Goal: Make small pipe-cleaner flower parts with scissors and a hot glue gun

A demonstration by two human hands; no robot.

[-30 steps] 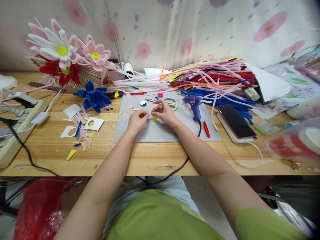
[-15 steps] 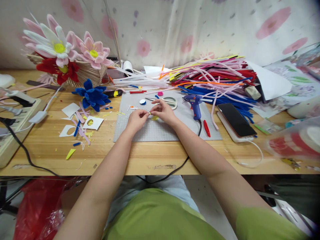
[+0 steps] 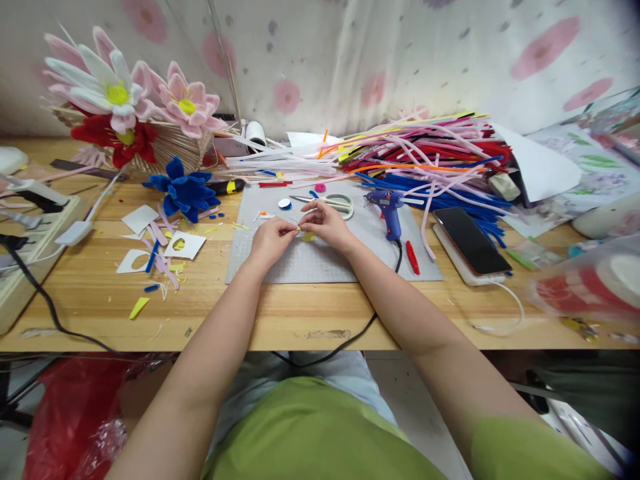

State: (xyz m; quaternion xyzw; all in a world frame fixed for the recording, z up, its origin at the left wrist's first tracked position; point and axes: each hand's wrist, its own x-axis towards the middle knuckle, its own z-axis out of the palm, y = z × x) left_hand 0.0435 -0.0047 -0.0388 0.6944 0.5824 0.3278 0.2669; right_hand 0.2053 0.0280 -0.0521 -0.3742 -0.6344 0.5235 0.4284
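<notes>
Over the grey cutting mat (image 3: 333,268) my two hands meet fingertip to fingertip. My left hand (image 3: 273,241) pinches a small yellow piece (image 3: 299,229), too small to name. The thumb and index finger of my right hand (image 3: 326,225) close on the same piece from the other side, its other fingers raised. A yellow scrap (image 3: 309,237) lies on the mat, partly covered by my right hand. Just behind that hand rest scissors (image 3: 341,205) with pale handles. A small round white-topped disc (image 3: 285,204) sits behind my left hand.
A blue glue gun (image 3: 391,212) stands right of my hands, its black cord crossing the table edge. Near it lies a red penlike tool (image 3: 413,257). Pipe cleaners (image 3: 430,150) are heaped behind. Left are a blue fuzzy flower (image 3: 183,190) and paper scraps (image 3: 185,245). A phone (image 3: 473,240) lies right.
My hands keep their pinch on the small yellow piece, with only a slight shift of the fingers. The whole view has moved a little; nothing else differs visibly.
</notes>
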